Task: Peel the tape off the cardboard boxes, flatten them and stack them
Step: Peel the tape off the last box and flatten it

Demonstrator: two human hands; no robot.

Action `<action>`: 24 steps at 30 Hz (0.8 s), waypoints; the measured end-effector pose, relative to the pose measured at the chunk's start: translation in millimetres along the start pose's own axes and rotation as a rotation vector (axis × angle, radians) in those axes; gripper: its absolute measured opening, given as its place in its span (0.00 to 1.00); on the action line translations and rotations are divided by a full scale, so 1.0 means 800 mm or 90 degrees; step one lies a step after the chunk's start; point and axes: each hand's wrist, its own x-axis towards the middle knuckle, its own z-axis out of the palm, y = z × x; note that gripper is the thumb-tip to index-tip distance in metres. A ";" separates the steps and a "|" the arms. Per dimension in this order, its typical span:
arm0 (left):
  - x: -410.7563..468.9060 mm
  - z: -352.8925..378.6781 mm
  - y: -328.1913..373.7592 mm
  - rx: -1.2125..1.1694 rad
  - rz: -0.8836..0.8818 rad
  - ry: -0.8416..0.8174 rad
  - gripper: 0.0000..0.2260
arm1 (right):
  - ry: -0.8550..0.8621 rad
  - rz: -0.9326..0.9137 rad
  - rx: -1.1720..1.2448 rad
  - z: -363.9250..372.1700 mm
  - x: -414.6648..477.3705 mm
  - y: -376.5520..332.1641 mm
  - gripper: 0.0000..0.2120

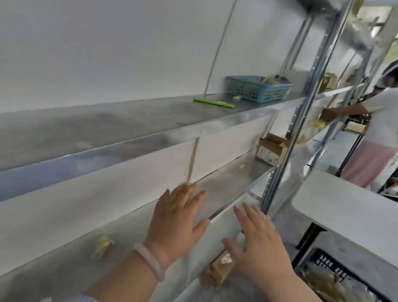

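While your right hand point(260, 250) hides one corner, the small cardboard box point(221, 265) lies blurred on the lower shelf point(74, 267), at 8 o'clock from that palm; contact is unclear. Both your hands are spread flat and hold nothing, the left hand point(177, 221) at 11 o'clock from the box. A second carton point(271, 148) sits at 1 o'clock.
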 end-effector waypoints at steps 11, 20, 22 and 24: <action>0.205 0.136 0.131 -0.055 0.114 -0.013 0.27 | 0.092 0.139 -0.016 -0.064 0.074 0.208 0.36; 0.346 0.281 0.121 -0.105 0.077 -0.115 0.27 | 0.030 0.245 0.031 -0.021 0.214 0.335 0.36; 0.382 0.313 0.114 -0.113 0.071 -0.126 0.28 | 0.019 0.248 0.028 -0.016 0.251 0.358 0.36; 0.424 0.341 0.111 -0.113 0.060 -0.136 0.29 | 0.019 0.265 0.032 -0.013 0.287 0.382 0.36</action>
